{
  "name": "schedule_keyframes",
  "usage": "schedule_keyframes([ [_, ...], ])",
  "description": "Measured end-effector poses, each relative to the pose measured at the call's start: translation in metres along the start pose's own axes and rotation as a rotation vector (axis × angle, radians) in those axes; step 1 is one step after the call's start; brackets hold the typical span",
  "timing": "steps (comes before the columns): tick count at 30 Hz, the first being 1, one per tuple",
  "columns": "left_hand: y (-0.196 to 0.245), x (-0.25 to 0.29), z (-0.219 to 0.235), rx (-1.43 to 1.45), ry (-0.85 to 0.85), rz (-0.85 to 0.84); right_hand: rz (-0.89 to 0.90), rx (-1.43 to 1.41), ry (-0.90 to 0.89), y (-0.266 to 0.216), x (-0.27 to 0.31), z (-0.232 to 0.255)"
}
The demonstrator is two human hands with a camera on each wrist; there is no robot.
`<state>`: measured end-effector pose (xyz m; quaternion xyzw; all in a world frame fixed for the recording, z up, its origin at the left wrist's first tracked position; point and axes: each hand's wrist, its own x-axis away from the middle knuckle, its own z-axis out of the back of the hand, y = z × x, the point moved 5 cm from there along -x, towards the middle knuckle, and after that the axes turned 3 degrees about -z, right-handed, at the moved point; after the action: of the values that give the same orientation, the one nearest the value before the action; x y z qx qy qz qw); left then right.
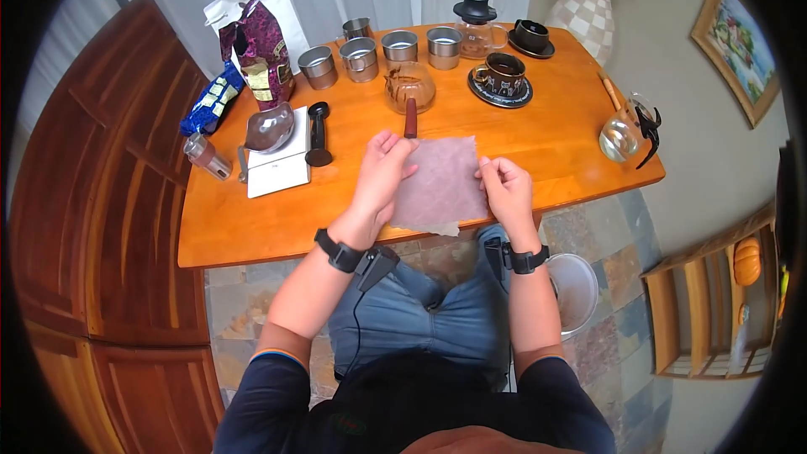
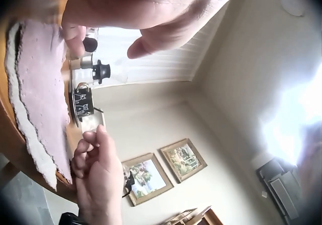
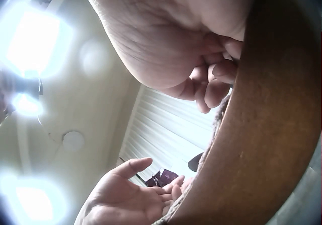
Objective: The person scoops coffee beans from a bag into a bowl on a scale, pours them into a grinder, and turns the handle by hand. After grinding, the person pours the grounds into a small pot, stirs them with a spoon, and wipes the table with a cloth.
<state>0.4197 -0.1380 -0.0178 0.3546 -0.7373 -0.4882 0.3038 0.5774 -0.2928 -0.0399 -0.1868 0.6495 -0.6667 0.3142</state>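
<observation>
A greyish-pink cloth (image 1: 437, 181) lies spread at the table's front edge, its lighter lower border sticking out at the bottom. At its upper left side, my left hand (image 1: 382, 172) has loose fingers and a thumb held well apart from them. In the left wrist view the same hand (image 2: 141, 13) arches over the cloth (image 2: 43, 79). My right hand (image 1: 508, 189) has curled fingers and pinches the cloth's right edge between thumb and index finger. Just beyond the cloth stands a round glass pot (image 1: 412, 88), its dark red handle (image 1: 411, 118) pointing at me.
Several metal cups (image 1: 360, 59) stand behind the pot. A patterned cup (image 1: 502, 71) on a saucer and a glass dripper (image 1: 477, 8) are right of them. Left are a scale (image 1: 278, 176), a black scoop (image 1: 318, 134) and coffee bags (image 1: 258, 50). A glass jug (image 1: 618, 139) stands far right.
</observation>
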Motion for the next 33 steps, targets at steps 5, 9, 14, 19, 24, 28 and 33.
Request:
schedule_keyframes([
  [5,-0.005,-0.032,-0.012,0.022,-0.082,0.166,0.055,0.039,0.024,-0.007,0.001,-0.001],
  [9,-0.012,-0.043,-0.022,0.146,-0.055,0.315,0.022,0.017,0.013,-0.002,0.000,-0.001],
  [14,-0.018,-0.051,-0.019,0.210,-0.085,0.318,0.036,0.030,0.004,0.002,-0.001,0.001],
  [19,-0.013,-0.040,-0.010,0.243,-0.059,0.293,0.055,0.001,0.000,-0.001,-0.001,-0.001],
  [24,-0.010,-0.036,0.008,0.230,-0.030,0.250,0.056,0.029,-0.002,0.001,-0.001,0.000],
  [28,0.004,-0.019,0.012,0.128,-0.101,0.247,0.030,0.047,-0.002,0.002,-0.002,0.000],
  [33,0.030,0.013,0.048,-0.614,-0.024,-0.411,0.048,0.028,0.019,0.003,-0.001,0.002],
])
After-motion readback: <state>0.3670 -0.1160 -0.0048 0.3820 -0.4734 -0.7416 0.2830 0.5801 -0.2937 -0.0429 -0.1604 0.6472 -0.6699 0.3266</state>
